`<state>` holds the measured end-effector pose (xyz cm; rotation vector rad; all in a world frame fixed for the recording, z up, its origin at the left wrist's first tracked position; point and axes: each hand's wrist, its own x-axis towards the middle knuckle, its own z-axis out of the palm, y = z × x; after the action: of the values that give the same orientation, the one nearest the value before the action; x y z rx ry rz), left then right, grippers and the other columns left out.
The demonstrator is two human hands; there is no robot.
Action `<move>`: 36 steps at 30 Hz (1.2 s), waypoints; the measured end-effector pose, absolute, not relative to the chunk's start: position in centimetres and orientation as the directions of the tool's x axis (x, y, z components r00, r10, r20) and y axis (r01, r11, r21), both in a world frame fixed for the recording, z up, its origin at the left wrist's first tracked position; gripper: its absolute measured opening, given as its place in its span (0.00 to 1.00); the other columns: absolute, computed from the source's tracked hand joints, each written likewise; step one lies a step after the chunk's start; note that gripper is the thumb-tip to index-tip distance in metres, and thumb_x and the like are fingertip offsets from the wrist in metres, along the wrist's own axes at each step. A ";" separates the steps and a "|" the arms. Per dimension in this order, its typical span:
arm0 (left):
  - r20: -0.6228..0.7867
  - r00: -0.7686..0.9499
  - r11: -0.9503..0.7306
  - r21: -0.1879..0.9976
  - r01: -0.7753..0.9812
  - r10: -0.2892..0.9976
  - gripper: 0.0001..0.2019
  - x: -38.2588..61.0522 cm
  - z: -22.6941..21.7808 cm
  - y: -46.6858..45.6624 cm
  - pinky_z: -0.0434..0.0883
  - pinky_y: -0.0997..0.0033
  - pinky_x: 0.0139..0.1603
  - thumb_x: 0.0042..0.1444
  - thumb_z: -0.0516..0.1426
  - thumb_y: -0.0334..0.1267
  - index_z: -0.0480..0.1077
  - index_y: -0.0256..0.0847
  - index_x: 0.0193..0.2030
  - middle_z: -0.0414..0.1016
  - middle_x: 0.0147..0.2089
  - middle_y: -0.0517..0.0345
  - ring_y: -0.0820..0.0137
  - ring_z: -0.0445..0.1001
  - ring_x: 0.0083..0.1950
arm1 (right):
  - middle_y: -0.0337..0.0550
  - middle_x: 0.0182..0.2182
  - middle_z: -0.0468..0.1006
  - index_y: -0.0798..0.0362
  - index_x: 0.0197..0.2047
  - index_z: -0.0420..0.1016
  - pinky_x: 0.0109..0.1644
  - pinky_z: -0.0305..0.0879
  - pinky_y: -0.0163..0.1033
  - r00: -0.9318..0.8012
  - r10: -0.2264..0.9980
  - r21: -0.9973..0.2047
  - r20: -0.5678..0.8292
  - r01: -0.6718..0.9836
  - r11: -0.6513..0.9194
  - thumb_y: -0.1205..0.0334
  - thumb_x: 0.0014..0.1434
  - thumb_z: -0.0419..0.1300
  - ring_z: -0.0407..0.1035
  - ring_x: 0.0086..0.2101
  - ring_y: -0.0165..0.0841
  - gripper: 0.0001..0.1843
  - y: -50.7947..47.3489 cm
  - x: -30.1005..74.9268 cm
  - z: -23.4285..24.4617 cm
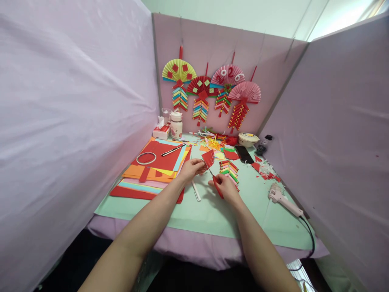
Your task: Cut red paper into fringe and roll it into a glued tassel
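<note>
My left hand pinches a small piece of red paper above the middle of the table. Narrow slits run into the paper's right side, leaving a fringe. In my right hand is a pair of scissors with red handles, fingers wrapped round the grips. The blades point up and left, at the lower edge of the red paper; whether they touch it I cannot tell. Just behind my right hand lies a row of rolled paper tubes in several colours. A white pen rests between my forearms.
Coloured paper sheets are stacked at left, bearing a ring and a utility knife. A glue gun with a cord lies right. Behind are a phone, paper scraps, a bottle and hanging paper fans.
</note>
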<state>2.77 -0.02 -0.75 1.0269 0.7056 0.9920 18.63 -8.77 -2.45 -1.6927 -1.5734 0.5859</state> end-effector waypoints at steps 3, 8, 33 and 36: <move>-0.027 0.407 0.173 0.929 -0.328 0.913 0.15 2.7 -0.8 0.0 0.71 0.70 0.36 0.39 0.68 0.42 0.73 0.35 0.31 0.77 0.28 0.54 0.71 0.76 0.30 | 0.34 0.19 0.64 0.51 0.24 0.61 0.27 0.53 0.34 0.140 0.979 -0.771 0.150 0.637 0.027 0.45 0.48 0.60 0.57 0.23 0.29 0.19 -8.8 18.6 -2.4; -0.022 0.423 0.174 0.929 -0.325 0.906 0.14 2.7 -0.7 0.0 0.70 0.70 0.35 0.41 0.67 0.42 0.72 0.34 0.30 0.76 0.28 0.54 0.71 0.75 0.29 | 0.34 0.19 0.66 0.51 0.24 0.62 0.28 0.53 0.34 0.144 0.977 -0.778 0.157 0.627 0.033 0.45 0.49 0.60 0.58 0.23 0.29 0.19 -8.8 18.6 -2.3; -0.023 0.312 0.112 0.956 -0.271 0.950 0.16 1.4 0.3 0.9 0.72 0.69 0.38 0.45 0.65 0.46 0.72 0.36 0.34 0.78 0.34 0.51 0.66 0.78 0.37 | 0.38 0.22 0.70 0.51 0.25 0.63 0.27 0.46 0.34 0.217 0.951 -0.480 0.222 0.873 -0.087 0.45 0.51 0.61 0.61 0.26 0.31 0.19 -9.2 18.0 -2.0; -0.064 0.295 0.154 0.944 -0.291 0.953 0.11 1.6 0.0 0.9 0.73 0.69 0.39 0.46 0.64 0.41 0.72 0.36 0.32 0.78 0.32 0.52 0.68 0.78 0.36 | 0.38 0.22 0.70 0.50 0.24 0.61 0.27 0.45 0.34 0.211 0.953 -0.477 0.219 0.875 -0.084 0.44 0.50 0.61 0.61 0.26 0.31 0.20 -9.2 18.1 -2.1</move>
<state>1.62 0.86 0.03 1.0213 0.8267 1.0556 18.09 -9.19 -2.12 -1.9813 -1.6870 0.2005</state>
